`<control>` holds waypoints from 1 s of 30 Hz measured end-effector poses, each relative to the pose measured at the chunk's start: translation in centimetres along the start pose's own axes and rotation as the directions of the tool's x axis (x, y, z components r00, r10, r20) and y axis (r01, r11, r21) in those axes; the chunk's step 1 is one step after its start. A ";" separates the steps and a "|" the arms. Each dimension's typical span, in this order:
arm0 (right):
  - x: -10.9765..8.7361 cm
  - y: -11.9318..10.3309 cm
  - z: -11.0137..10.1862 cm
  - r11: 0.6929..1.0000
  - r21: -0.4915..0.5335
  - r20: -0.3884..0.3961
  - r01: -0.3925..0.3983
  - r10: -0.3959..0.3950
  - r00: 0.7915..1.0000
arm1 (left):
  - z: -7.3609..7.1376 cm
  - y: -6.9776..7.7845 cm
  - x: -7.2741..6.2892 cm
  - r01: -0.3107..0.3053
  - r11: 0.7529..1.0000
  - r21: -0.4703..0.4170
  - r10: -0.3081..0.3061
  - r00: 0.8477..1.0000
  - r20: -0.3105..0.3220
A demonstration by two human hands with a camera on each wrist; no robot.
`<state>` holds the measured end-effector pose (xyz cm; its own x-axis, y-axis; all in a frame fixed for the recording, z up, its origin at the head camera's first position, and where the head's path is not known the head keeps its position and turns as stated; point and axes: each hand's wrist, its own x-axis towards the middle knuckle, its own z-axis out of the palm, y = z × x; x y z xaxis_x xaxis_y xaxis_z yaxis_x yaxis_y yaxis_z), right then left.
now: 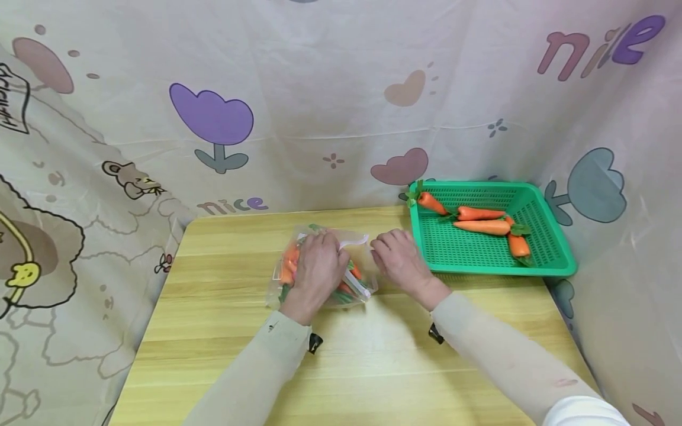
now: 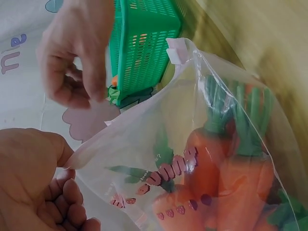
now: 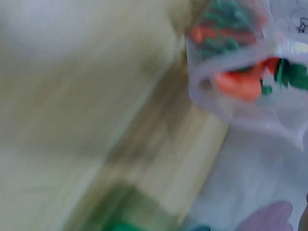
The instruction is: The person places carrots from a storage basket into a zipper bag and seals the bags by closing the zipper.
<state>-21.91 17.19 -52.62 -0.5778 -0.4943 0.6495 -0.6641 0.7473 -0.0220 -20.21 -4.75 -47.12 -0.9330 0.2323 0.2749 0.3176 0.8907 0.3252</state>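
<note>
One patterned cloth point(image 1: 319, 100) is hanging behind the table and down along both sides. One wooden table point(image 1: 202, 337) is carrying everything else, and two pale sleeves point(image 1: 245, 373) are reaching over it from its near edge. One green basket point(image 1: 495, 271) is sitting at the table's far right corner, close against the cloth. One clear zip bag point(image 2: 144, 139) is lying left of the basket, around the middle of the table's far half, with its mouth gaping toward the basket side.

Two hands are working at the bag. The left hand point(image 1: 318, 269) is pinching the bag's rim between thumb and finger. The right hand point(image 1: 399, 260) is hovering between bag and basket, its fingers loosely bent and gripping nothing visible.

At least four basket carrots point(image 1: 482, 228) are lying toward the far edge and right side of the basket, one of them poking its leaves over the far left corner. At least three bagged carrots point(image 2: 245, 187) are showing through the plastic; the full number is staying unclear. Two dark wrist devices point(image 1: 315, 343) are jutting from under the cuffs. One whitish slider point(image 2: 177, 55) is sitting at one end of the bag's zip.
</note>
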 end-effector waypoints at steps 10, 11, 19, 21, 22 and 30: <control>-1.8 6.6 -3.6 0.974 -0.226 -0.007 0.031 -0.034 0.999 | 0.3 -0.5 -0.5 -0.050 0.999 0.018 0.051 0.998 -0.035; -2.1 7.3 -3.8 0.970 -0.242 -0.006 0.030 -0.032 0.999 | 0.4 -0.5 -0.5 -0.054 0.998 0.026 0.055 0.998 -0.035; -5.8 13.4 -6.5 0.944 -0.327 0.151 -0.034 0.088 0.985 | 0.4 -0.7 -0.6 -0.036 0.999 0.031 0.036 0.999 0.011; -6.5 14.6 -7.3 0.934 -0.355 0.212 -0.041 0.123 0.969 | 0.4 -0.8 -0.6 -0.035 0.999 0.025 0.034 0.999 0.017; -6.8 15.2 -7.6 0.929 -0.368 0.245 -0.038 0.136 0.960 | 0.4 -0.8 -0.6 -0.036 0.999 0.026 0.036 0.999 0.016; -6.5 18.6 -10.3 0.894 -0.437 0.559 0.100 0.182 0.809 | 0.7 -1.1 -0.7 -0.017 1.000 0.008 0.017 1.000 0.015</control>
<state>-25.68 38.89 -49.43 -0.8537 -0.5116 0.0968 -0.4443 0.8127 0.3770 -19.96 -5.61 -48.26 -0.9297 0.2535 0.2671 0.3325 0.8896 0.3132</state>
